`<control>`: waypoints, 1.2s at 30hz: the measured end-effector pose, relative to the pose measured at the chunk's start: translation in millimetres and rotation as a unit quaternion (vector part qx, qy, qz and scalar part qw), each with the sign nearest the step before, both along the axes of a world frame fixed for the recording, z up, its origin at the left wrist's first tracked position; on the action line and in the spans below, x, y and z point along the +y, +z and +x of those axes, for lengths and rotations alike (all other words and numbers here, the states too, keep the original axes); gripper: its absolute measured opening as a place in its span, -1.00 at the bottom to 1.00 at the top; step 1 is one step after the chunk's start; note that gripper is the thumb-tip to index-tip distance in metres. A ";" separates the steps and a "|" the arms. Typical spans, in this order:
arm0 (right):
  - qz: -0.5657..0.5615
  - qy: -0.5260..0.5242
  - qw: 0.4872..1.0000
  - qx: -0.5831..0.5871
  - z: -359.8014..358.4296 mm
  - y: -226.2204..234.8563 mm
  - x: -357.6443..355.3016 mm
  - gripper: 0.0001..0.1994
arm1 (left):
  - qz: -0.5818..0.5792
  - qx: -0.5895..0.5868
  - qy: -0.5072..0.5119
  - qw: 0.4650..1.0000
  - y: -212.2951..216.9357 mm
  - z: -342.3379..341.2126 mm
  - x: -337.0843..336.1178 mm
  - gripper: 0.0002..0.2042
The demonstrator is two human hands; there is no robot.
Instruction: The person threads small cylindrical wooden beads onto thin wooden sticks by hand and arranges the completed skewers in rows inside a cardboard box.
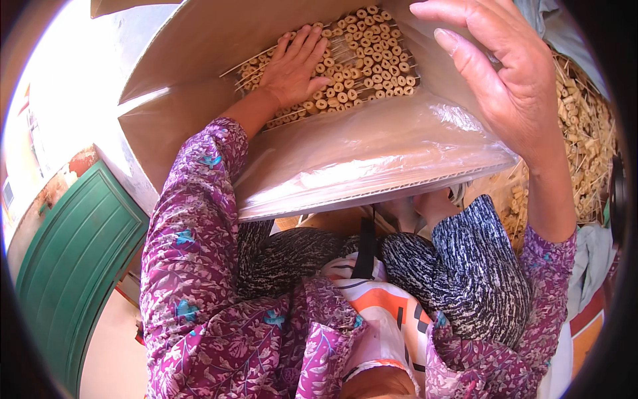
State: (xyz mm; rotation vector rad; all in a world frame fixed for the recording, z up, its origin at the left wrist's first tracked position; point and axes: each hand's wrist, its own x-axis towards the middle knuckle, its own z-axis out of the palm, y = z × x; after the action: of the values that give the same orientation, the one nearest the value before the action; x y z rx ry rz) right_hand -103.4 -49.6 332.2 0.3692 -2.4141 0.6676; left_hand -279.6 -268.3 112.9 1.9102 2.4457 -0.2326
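Note:
A large cardboard box (193, 63) lined with clear plastic (372, 143) stands open in front of me. Rows of small tan ring-shaped pieces on thin sticks (382, 56) cover its bottom, hollow ends facing up. My left hand (292, 70) lies flat on the left part of these pieces, fingers stretched out, hiding those beneath. Raised by the box's right wall, my right hand (512, 80) has its thumb and fingers apart and holds nothing.
To the right lies a heap of loose tan pieces with sticks (585, 139), with pale grey cloth (591, 266) beside it. A green panelled door (80, 246) is at the left. My legs (465, 266) are just below the box's near edge.

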 end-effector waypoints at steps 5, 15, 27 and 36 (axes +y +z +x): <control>-0.014 -0.011 1.000 0.007 2.5 0.0 -3.7 -0.81 | 0.060 -0.049 -0.023 0.997 -7.1 2.0 2.0 -0.22; -0.010 -0.003 0.999 -0.044 -4.0 -3.2 -7.7 -0.79 | 0.099 -0.143 -0.007 0.985 -0.2 0.3 6.6 -0.28; 0.005 -0.037 0.985 -0.168 11.3 -1.1 -2.4 -0.77 | -0.015 -0.144 0.270 0.952 27.7 -20.2 -39.3 -0.57; -0.010 -0.044 0.981 -0.188 9.4 -4.7 -4.3 -0.74 | -0.124 -0.052 0.094 0.987 7.3 -22.0 -27.7 -0.41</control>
State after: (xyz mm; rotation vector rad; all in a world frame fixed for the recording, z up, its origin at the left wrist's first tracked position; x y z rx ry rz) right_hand -94.0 -53.9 327.5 0.1342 -2.7567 0.7795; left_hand -301.7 -296.0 120.2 1.5437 2.3790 -0.3977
